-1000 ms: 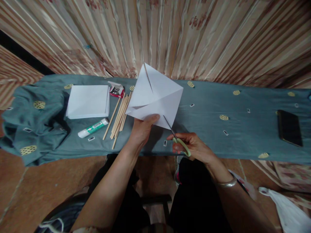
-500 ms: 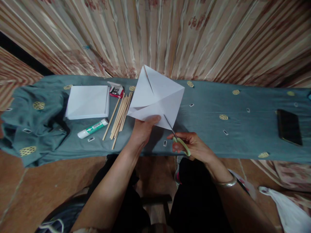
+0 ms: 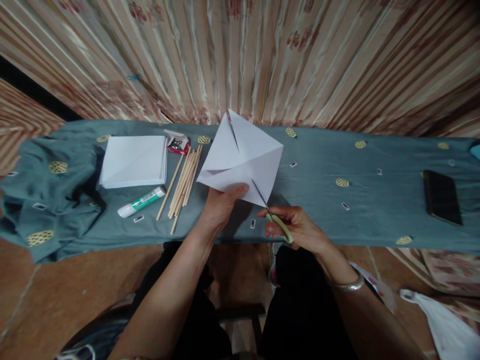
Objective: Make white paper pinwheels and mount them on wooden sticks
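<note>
A square sheet of white paper [image 3: 258,155] is raised above the cloth, creased along its diagonals and slit inward from its far and left corners. My left hand [image 3: 223,202] pinches its near edge, thumb on top and fingers beneath. Scissors [image 3: 279,226] with pale green handles are in my right hand [image 3: 296,227], the fingers wrapped through the loops. Their blades lie at the paper's near right corner, pointing in toward the middle. Whether the blades are fully closed is hard to make out.
Left of the paper lie several wooden sticks [image 3: 184,185], a small red box of metal pins [image 3: 178,143], a stack of white paper [image 3: 133,162] and a glue stick [image 3: 141,201]. A dark phone [image 3: 443,197] rests at the right on the teal cloth [image 3: 318,215]. Behind hangs a striped curtain [image 3: 255,60].
The slit at the paper's far corner gapes a little wider. Both hands and the scissors keep nearly the same pose; the whole view has shifted slightly.
</note>
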Demonstrator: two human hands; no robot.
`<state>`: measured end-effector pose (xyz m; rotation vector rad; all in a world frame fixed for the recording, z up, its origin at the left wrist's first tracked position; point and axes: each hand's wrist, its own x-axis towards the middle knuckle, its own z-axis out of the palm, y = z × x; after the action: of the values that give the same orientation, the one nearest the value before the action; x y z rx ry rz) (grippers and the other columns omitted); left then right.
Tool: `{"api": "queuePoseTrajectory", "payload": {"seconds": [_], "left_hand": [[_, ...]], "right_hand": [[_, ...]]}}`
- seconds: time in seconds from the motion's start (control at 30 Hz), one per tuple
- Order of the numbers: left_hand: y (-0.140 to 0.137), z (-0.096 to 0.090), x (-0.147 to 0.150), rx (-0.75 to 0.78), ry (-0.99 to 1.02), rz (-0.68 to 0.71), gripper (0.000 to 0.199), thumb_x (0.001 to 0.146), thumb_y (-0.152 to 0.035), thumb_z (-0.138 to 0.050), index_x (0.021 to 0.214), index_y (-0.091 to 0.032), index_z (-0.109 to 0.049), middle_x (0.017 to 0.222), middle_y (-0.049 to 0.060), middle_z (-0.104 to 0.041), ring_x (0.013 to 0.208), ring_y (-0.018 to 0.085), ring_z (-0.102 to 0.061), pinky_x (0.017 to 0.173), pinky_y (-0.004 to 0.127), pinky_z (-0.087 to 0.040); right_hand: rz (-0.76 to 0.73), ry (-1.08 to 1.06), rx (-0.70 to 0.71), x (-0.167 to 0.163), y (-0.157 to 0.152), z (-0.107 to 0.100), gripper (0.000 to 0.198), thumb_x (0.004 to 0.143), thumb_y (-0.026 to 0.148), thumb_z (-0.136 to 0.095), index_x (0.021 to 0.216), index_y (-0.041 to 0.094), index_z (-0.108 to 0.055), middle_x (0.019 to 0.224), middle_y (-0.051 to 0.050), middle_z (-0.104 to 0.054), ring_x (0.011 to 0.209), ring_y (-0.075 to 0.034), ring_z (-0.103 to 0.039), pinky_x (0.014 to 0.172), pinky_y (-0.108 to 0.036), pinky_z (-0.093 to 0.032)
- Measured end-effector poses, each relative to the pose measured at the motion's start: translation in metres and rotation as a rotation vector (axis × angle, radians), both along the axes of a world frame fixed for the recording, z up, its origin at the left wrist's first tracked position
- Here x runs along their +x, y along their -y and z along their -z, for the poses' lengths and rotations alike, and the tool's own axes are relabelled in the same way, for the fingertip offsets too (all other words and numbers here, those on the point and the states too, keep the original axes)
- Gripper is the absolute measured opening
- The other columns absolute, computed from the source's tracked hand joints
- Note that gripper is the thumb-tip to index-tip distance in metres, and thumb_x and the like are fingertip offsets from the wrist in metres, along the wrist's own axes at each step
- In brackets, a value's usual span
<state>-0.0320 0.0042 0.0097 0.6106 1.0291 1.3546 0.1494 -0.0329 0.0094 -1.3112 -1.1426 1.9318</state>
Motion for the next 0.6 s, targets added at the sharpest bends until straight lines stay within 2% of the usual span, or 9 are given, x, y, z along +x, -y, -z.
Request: {"api": "queuePoseTrajectory", "payload": {"seconds": [0.17, 0.3, 0.6], "left_hand": [[-0.0002, 0.0019, 0.0002, 0.005, -0.005, 0.013, 0.057, 0.053, -0.019, -0.082, 0.107, -0.017, -0.065, 0.093, 0.005, -0.072, 0.087, 0.020, -0.066, 0.087, 0.037, -0.050], [-0.0005, 0.0012, -0.0002, 0.002, -0.016, 0.009, 0.055, 0.054, -0.019, -0.082, 0.107, -0.017, -0.065, 0.093, 0.005, -0.072, 0.087, 0.020, -0.065, 0.088, 0.037, -0.050], [0.0017, 0.0023, 0.0021, 0.000, -0.016, 0.026, 0.057, 0.054, -0.018, -0.081, 0.109, -0.018, -0.065, 0.094, 0.005, -0.072, 0.088, 0.020, -0.066, 0.088, 0.037, -0.050]], "right_hand": [[-0.017, 0.025, -0.007, 0.0018, 0.0004, 0.0020, 0.050, 0.057, 0.040, -0.089, 0.098, 0.015, -0.075, 0.062, 0.001, -0.066, 0.057, -0.011, -0.062, 0.055, -0.022, -0.050], [0.003, 0.016, -0.013, 0.0016, 0.0009, 0.0054, 0.046, 0.059, 0.040, -0.087, 0.096, 0.016, -0.075, 0.059, 0.002, -0.065, 0.053, -0.009, -0.060, 0.051, -0.020, -0.048], [0.013, 0.022, -0.009, -0.0027, -0.0009, -0.0027, 0.046, 0.054, 0.036, -0.090, 0.091, 0.015, -0.074, 0.059, 0.003, -0.064, 0.054, -0.010, -0.059, 0.052, -0.022, -0.049]]}}
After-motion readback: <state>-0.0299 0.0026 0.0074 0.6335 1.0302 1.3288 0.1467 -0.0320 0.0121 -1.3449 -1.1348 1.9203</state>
